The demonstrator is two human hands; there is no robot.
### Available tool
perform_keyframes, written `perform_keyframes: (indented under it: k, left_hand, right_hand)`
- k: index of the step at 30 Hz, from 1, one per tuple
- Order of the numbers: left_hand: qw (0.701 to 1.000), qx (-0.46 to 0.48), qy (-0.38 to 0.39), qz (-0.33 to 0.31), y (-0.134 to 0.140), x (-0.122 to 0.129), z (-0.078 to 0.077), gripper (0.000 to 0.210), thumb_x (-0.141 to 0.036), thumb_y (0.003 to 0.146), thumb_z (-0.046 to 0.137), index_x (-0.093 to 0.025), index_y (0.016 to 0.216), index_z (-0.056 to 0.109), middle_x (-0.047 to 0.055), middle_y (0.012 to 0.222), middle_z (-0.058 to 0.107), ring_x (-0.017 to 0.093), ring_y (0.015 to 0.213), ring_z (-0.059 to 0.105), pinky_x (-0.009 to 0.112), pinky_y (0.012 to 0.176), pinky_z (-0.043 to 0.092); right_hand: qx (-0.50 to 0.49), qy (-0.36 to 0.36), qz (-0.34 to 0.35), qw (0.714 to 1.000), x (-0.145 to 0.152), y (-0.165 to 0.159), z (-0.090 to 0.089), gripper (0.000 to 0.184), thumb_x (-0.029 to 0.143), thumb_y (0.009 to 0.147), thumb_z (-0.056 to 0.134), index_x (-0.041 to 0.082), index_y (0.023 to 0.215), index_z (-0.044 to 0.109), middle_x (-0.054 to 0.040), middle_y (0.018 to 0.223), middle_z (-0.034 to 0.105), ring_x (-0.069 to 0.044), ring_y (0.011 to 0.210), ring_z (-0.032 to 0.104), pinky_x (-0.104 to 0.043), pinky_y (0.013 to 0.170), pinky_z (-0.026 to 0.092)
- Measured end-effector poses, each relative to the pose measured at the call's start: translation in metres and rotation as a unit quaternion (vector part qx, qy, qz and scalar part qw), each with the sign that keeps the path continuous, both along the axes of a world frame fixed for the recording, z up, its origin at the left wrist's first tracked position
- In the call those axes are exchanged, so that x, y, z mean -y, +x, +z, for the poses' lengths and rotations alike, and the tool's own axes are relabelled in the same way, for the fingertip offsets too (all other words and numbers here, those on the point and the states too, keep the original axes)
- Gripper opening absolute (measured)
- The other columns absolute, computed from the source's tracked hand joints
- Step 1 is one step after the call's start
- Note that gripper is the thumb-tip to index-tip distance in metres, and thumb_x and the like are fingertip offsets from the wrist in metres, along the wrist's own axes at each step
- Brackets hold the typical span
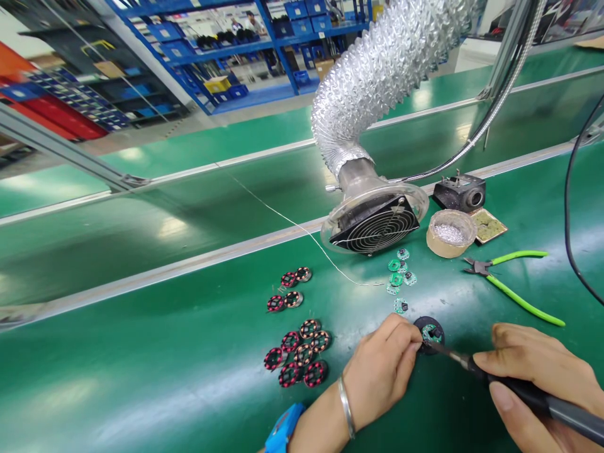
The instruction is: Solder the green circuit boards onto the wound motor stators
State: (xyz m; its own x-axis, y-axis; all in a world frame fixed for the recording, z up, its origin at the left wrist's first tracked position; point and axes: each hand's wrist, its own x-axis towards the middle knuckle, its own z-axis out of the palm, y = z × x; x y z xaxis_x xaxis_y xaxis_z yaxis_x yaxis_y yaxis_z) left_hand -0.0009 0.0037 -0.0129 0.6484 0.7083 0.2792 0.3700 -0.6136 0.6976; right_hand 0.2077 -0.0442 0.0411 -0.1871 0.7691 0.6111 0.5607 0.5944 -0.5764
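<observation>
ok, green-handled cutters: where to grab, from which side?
Probably around both green handles, behind the pivot, coming from the picture's right. They lie flat, splayed open that way, while the metal head points left. The right hand holds the soldering iron, so free it first or use the other.

Head view, forward and down

I've got a silver duct curving down to a black fan here! Behind it I see blue shelving, with a yellow bin beside blue bins.
</observation>
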Motion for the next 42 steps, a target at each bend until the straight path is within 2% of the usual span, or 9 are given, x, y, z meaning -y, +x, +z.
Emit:
perform_keyframes:
  k: [3,7,12,17,22,29,32,37,42]
  left_hand:
    - [1.000,0.004,0.002,-0.001,0.000,0.000,0.000,0.013,-0.009,0.093,0.042,-0.020,0.098,0.049,0.004,0.089,0.057,0.014,0.077,0.055,0.023,0.068,0.047]
    - [1.000,0.003,0.001,-0.003,-0.001,0.000,0.000,0.013,-0.010,0.094,0.042,-0.020,0.097,0.049,0.004,0.088,0.057,0.015,0.076,0.055,0.023,0.068,0.047]
    - [1.000,0.003,0.007,-0.002,0.000,-0.001,-0.001,0.014,-0.009,0.093,0.042,-0.020,0.097,0.049,0.003,0.087,0.057,0.015,0.077,0.057,0.023,0.069,0.049]
    - [0.999,0.005,0.035,0.009,0.001,0.001,-0.001,0.015,-0.007,0.092,0.043,-0.019,0.096,0.051,0.003,0.085,0.057,0.014,0.074,0.056,0.022,0.066,0.048]
    - [0.999,0.026,0.011,0.030,0.003,0.005,0.000,0.010,-0.009,0.088,0.050,-0.018,0.090,0.055,0.002,0.079,0.057,0.012,0.065,0.054,0.021,0.061,0.047]
    - [0.979,0.068,-0.159,0.111,0.016,0.010,0.008,0.010,-0.015,0.086,0.055,-0.017,0.077,0.059,0.000,0.071,0.054,0.008,0.054,0.048,0.018,0.049,0.041]
    - [0.952,0.075,-0.260,0.140,0.022,0.011,0.010,0.016,-0.021,0.088,0.053,-0.017,0.072,0.055,-0.002,0.065,0.051,0.007,0.049,0.045,0.017,0.045,0.039]
    - [0.890,0.095,-0.423,0.144,0.022,0.010,0.009,0.018,-0.033,0.088,0.052,-0.018,0.077,0.051,-0.004,0.056,0.052,0.007,0.041,0.047,0.015,0.038,0.038]
    - [0.861,0.118,-0.475,0.140,0.018,0.011,0.007,0.021,-0.035,0.087,0.053,-0.017,0.077,0.048,-0.003,0.057,0.056,0.006,0.042,0.051,0.015,0.041,0.042]
  right_hand:
    - [-0.013,-0.012,-0.028,0.999,0.005,0.005,-0.002,0.016,0.017,0.087,0.052,0.023,0.097,0.063,-0.0031,0.063,0.062,-0.022,0.055,0.065,-0.032,0.048,0.050]
    - [-0.011,0.014,-0.032,0.999,0.000,0.012,-0.002,0.020,0.023,0.090,0.054,0.023,0.107,0.064,-0.0045,0.071,0.066,-0.022,0.061,0.066,-0.031,0.050,0.051]
    - [0.024,-0.047,0.045,0.998,-0.023,0.004,-0.010,0.035,0.011,0.092,0.051,0.020,0.126,0.055,-0.0015,0.078,0.067,-0.014,0.064,0.063,-0.025,0.060,0.051]
    - [0.097,-0.059,0.137,0.984,-0.039,-0.003,-0.032,0.033,0.005,0.090,0.046,0.020,0.117,0.058,-0.0033,0.080,0.063,-0.016,0.066,0.051,-0.027,0.057,0.043]
    - [0.085,-0.073,0.140,0.984,-0.041,-0.002,-0.040,0.031,0.006,0.090,0.048,0.020,0.115,0.056,-0.0034,0.081,0.062,-0.016,0.068,0.048,-0.028,0.059,0.041]
    - [0.060,-0.038,0.134,0.989,-0.041,-0.005,-0.040,0.027,0.006,0.091,0.046,0.018,0.113,0.056,-0.0013,0.077,0.059,-0.015,0.066,0.049,-0.028,0.062,0.041]
    - [0.053,-0.007,0.143,0.988,-0.040,-0.005,-0.039,0.033,0.002,0.088,0.044,0.018,0.115,0.055,-0.0011,0.074,0.056,-0.015,0.063,0.046,-0.027,0.058,0.038]
    - [0.084,0.022,0.155,0.984,-0.037,-0.003,-0.039,0.036,0.001,0.086,0.042,0.018,0.113,0.056,-0.0024,0.073,0.055,-0.016,0.061,0.040,-0.027,0.055,0.035]
    - [0.108,0.030,0.165,0.980,-0.036,-0.002,-0.041,0.034,0.002,0.086,0.045,0.016,0.115,0.055,-0.0035,0.075,0.056,-0.016,0.063,0.039,-0.028,0.055,0.034]
